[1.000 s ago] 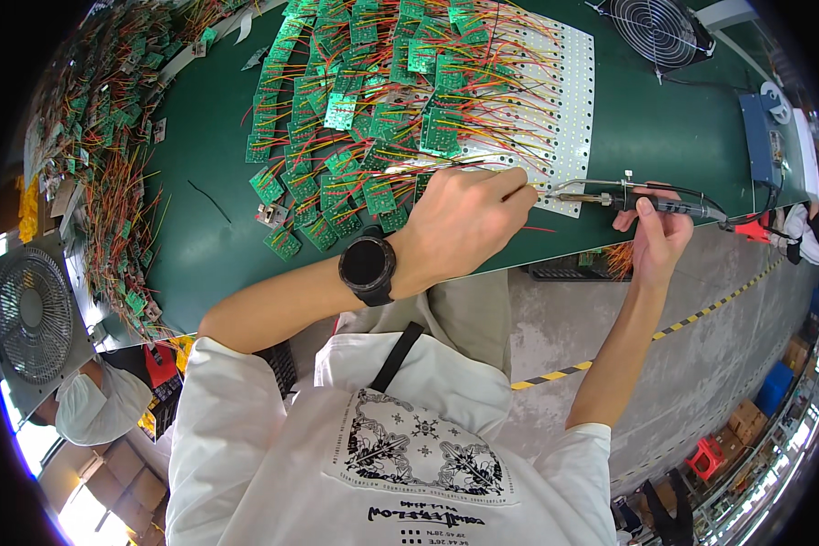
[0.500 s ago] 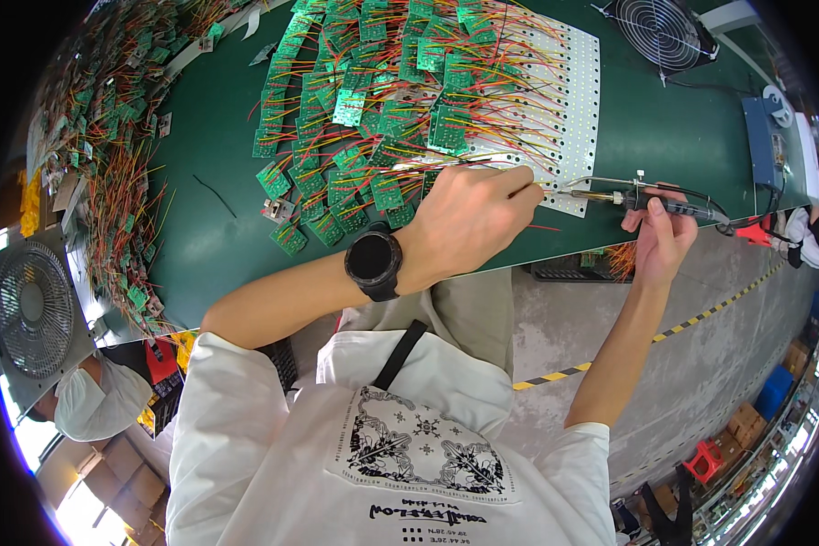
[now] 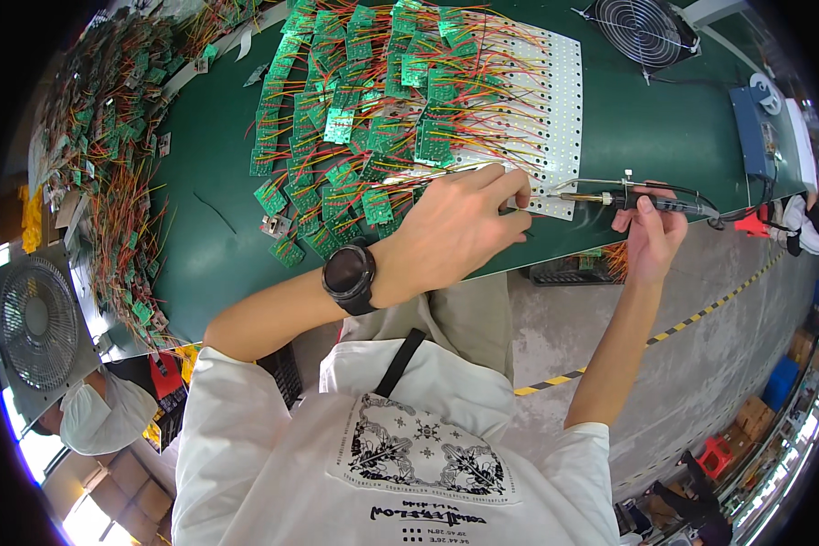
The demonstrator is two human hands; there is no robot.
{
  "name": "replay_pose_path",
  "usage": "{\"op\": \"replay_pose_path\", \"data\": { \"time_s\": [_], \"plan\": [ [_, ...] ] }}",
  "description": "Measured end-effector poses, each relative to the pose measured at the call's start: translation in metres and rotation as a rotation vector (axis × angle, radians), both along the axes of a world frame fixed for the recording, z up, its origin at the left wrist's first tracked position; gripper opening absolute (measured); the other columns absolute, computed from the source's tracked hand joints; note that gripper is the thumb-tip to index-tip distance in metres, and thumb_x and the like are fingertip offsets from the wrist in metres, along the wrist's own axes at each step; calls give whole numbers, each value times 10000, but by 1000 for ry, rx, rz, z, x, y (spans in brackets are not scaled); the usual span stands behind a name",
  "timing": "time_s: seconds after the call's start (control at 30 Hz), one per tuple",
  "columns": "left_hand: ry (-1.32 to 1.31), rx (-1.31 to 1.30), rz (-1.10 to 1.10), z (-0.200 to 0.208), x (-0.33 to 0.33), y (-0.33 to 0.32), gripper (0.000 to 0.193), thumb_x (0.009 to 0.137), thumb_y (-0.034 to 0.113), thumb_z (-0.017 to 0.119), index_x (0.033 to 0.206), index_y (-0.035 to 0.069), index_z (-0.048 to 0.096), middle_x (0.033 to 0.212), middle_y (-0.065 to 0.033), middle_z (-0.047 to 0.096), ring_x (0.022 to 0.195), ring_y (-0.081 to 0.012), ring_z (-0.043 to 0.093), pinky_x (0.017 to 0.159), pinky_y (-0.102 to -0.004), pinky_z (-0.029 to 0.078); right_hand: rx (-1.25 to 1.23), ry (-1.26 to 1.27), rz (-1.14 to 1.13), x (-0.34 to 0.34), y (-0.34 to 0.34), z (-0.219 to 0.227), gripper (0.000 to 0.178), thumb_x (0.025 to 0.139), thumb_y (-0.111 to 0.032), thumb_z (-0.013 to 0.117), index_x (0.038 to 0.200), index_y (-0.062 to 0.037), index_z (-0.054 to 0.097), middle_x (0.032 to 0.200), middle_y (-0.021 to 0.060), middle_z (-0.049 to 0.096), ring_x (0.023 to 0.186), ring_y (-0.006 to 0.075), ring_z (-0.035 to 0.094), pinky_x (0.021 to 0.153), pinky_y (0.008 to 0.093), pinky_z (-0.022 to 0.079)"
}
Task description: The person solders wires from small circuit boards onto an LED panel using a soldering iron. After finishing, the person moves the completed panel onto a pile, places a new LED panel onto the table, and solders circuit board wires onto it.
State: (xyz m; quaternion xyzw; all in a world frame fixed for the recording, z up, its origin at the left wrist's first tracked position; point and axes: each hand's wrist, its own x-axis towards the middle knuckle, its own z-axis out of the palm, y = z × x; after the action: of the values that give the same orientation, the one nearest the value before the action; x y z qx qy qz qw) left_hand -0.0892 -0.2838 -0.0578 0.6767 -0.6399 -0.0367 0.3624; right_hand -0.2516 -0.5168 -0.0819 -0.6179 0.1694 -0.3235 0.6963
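My right hand point(image 3: 651, 232) grips a black soldering iron point(image 3: 655, 200) with a thin metal feed tube along its top. Its tip points left, at the near right corner of a white perforated board point(image 3: 555, 118). Just left of that tip, my left hand point(image 3: 469, 218) hovers over the board's near edge, its thumb and forefinger bent and apart. Nothing shows between them, though the other fingers are partly hidden. Beyond it, rows of green circuit boards point(image 3: 437, 114) with red, yellow and black wires lie over the white board and the green table point(image 3: 218, 182).
A large heap of wired circuit boards point(image 3: 118, 173) covers the table's left side. At the far right are a black fan point(image 3: 642, 32) and a blue box with a solder reel point(image 3: 751, 127). A dark crate point(image 3: 564, 273) sits below the table edge. Another person point(image 3: 109, 409) is at lower left.
My left thumb and forefinger have parted from their pinch, and that hand has drawn slightly left and nearer. The right hand keeps the iron at the board's corner. The whole view has shifted a little.
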Motion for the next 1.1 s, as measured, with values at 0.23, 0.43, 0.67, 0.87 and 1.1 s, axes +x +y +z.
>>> {"op": "replay_pose_path", "data": {
  "time_s": [0.23,0.43,0.67,0.87,1.1],
  "plan": [
    [-84,13,100,-4,-1,-3,117,751,93,673,818,34,597,889,-50,548,714,-201,588,568,-335,488,14,2,-8,-2,-2,-2,209,848,-31,613,1015,90,583,821,147,635,510,214,588,476,299,456],
    [-260,32,76,2,0,0,141,731,92,625,847,26,580,910,-65,535,798,-208,586,586,-333,492,6,-15,3,0,-1,0,201,850,-42,620,1005,82,588,753,130,629,508,200,588,473,286,441],
    [-329,-56,-54,9,-1,0,157,747,110,618,869,22,575,954,-74,554,875,-236,564,784,-349,460,33,-17,-68,3,4,3,192,854,-56,623,990,75,589,736,124,629,521,191,594,484,276,433],
    [-181,-55,-188,6,-6,3,108,829,118,608,898,40,580,893,-74,552,841,-250,560,769,-359,450,11,-4,-49,4,4,5,186,859,-61,614,982,75,588,746,122,637,530,184,599,491,265,434],
    [-186,-82,1,1,-6,2,139,783,119,665,907,66,634,796,-56,544,697,-224,552,656,-350,447,7,9,-59,5,5,2,189,855,-67,621,972,78,588,812,131,641,539,188,601,489,265,442]
  ]
}}
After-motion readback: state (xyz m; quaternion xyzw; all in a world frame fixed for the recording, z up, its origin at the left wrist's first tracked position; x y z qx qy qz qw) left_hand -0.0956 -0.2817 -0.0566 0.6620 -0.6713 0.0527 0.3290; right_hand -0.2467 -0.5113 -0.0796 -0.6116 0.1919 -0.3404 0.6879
